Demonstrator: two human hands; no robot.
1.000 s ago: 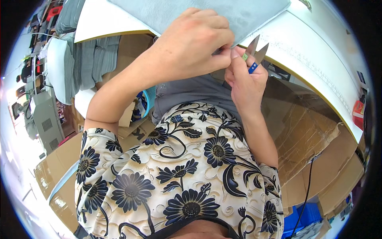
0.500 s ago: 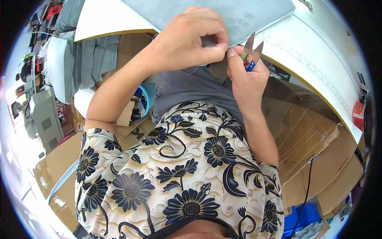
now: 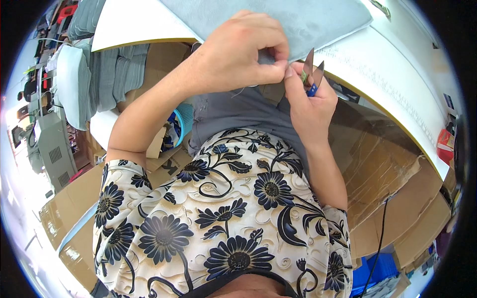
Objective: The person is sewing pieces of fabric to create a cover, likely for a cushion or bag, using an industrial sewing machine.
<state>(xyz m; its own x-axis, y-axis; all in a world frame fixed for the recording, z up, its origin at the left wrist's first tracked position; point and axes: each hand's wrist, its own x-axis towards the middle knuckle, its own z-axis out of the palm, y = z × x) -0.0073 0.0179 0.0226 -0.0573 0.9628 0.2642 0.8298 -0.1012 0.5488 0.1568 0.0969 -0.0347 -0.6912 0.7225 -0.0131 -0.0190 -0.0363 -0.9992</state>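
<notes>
A grey-blue fabric piece (image 3: 318,25) lies on the white table, one corner pointing down toward my hands. Beside that corner, my left hand (image 3: 248,49) is closed in a pinch; whatever sits between its fingertips is too small or hidden to make out. A thin pale thread (image 3: 240,92) dangles below it. Thread snips (image 3: 312,89) with blue on the handle rest in my right hand (image 3: 313,99), their two pointed blades apart and aimed upward. The thumb and forefinger tips of this hand meet at the fabric corner, touching or nearly touching the left fingertips.
The white table (image 3: 407,84) curves around in front of me. Stacks of grey fabric pieces (image 3: 107,74) stand at left. Below them is a blue basket (image 3: 185,121). Cardboard (image 3: 377,164) and a black cable (image 3: 381,238) are at right. A red-and-white package (image 3: 445,145) sits near the far-right table edge.
My left hand has shifted slightly right and down, its fingertips closer to the right hand's. The snips' blades have dipped a little. The fabric corner has moved slightly lower.
</notes>
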